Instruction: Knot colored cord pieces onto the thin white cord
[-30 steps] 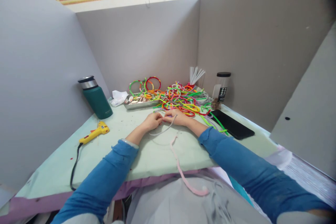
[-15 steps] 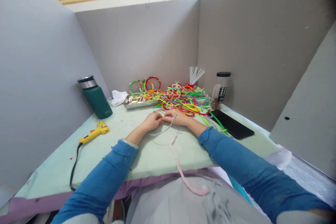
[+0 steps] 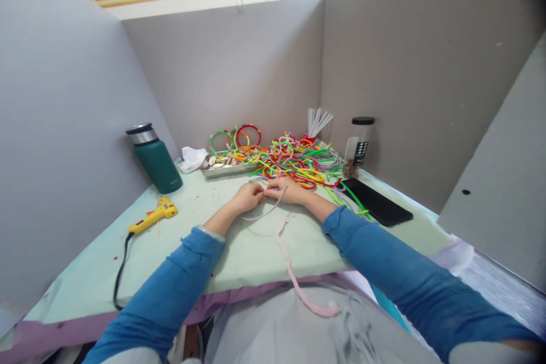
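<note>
My left hand and my right hand meet over the middle of the table, fingertips pinched close together. Between them is a thin pale grey-lilac pipe cleaner, whose loose length curves down below the fingers. The exact grip point is too small to make out. Nearer to me, a pale pink pipe cleaner runs from the tabletop over the edge onto my grey apron. Just beyond my hands lies a tangled heap of coloured pipe cleaners.
A metal tray of shell-like pieces stands behind my left hand. On the left are a yellow glue gun with a black cord and a green bottle. A black phone and a clear jar sit at right. Grey partitions surround the table.
</note>
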A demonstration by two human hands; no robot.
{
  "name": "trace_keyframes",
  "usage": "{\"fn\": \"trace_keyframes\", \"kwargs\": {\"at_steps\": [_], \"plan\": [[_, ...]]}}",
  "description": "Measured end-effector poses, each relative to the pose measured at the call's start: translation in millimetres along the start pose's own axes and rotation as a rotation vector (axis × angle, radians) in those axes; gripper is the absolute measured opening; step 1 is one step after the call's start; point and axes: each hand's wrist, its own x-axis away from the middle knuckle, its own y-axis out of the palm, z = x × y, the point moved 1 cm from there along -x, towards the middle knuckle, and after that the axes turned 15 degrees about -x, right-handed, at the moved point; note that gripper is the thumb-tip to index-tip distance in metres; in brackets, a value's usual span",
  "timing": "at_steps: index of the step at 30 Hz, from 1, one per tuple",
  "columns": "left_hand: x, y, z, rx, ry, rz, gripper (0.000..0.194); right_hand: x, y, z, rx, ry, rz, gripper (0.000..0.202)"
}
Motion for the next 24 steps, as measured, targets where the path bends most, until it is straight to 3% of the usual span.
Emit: {"fn": "trace_keyframes", "kwargs": {"at_steps": [24], "plan": [[-1.1, -1.4, 0.7, -0.142, 0.021, -0.012, 0.022, -0.4, 0.0, 0.3, -0.005, 0.022, -0.003, 0.031]]}}
